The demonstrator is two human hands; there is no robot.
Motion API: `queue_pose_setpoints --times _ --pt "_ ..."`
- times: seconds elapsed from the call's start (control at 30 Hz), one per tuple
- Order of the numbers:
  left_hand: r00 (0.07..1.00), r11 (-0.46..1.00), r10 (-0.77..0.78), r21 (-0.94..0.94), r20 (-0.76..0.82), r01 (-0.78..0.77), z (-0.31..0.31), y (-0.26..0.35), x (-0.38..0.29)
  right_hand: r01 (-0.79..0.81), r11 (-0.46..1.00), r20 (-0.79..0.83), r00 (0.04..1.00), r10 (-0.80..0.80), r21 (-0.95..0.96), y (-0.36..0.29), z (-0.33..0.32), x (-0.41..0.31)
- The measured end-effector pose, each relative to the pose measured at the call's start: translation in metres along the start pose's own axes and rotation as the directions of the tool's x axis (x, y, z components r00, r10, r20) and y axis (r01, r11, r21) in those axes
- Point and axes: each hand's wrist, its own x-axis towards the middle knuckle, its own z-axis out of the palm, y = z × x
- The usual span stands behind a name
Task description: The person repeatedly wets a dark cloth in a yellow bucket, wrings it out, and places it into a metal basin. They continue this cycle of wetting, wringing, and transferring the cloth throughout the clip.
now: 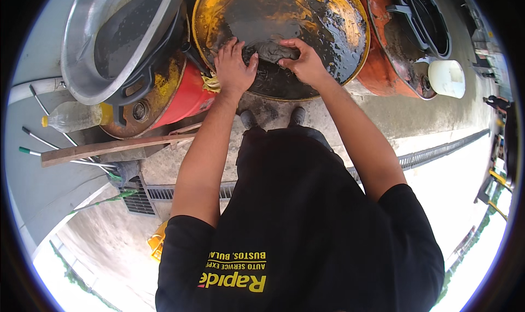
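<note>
A dark, wet wad, apparently a soaked rag [272,51], lies on the yellow drum top [344,15], which is smeared with black oily liquid. My right hand [305,62] grips the wad's right end between thumb and fingers. On the other side, my left hand [236,68] is spread over the drum's near left part, fingers apart and nothing held. Its thumb points towards the rag, and I cannot tell whether the palm touches the oily surface. Yellowish cloth [210,83] hangs beside my left wrist, near a black handle [195,58].
At left, a large metal basin [78,45] sits over a red drum [184,95], with a plastic bottle [78,117] and a wooden plank [119,149] nearby. To the right, an orange-red drum [377,45] carries a black drain pan [430,21] and a cut white container [447,78]. A floor grate [443,150] runs behind me.
</note>
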Motion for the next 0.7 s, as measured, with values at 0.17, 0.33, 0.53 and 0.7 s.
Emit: queue_pose_setpoints --times 0.17,0.33,0.53,0.7 --pt "0.985 0.719 -0.156 -0.674 0.080 0.169 -0.005 0.041 0.027 -0.196 0.876 -0.005 0.975 0.220 0.441 -0.020 -0.008 0.020" --pt "0.997 0.748 -0.078 -0.661 0.003 0.060 -0.033 0.074 0.061 -0.161 0.459 0.061 0.973 0.225 0.874 -0.051 -0.001 0.032" --pt "0.956 0.800 0.043 -0.563 -0.290 -0.207 -0.084 0.107 0.089 -0.013 0.259 -0.019 0.993 0.121 0.966 -0.128 0.009 0.043" --pt "0.805 0.958 0.128 -0.137 -0.579 -0.251 -0.180 0.087 0.136 -0.071 0.307 0.139 0.969 -0.206 0.949 -0.241 0.020 0.093"
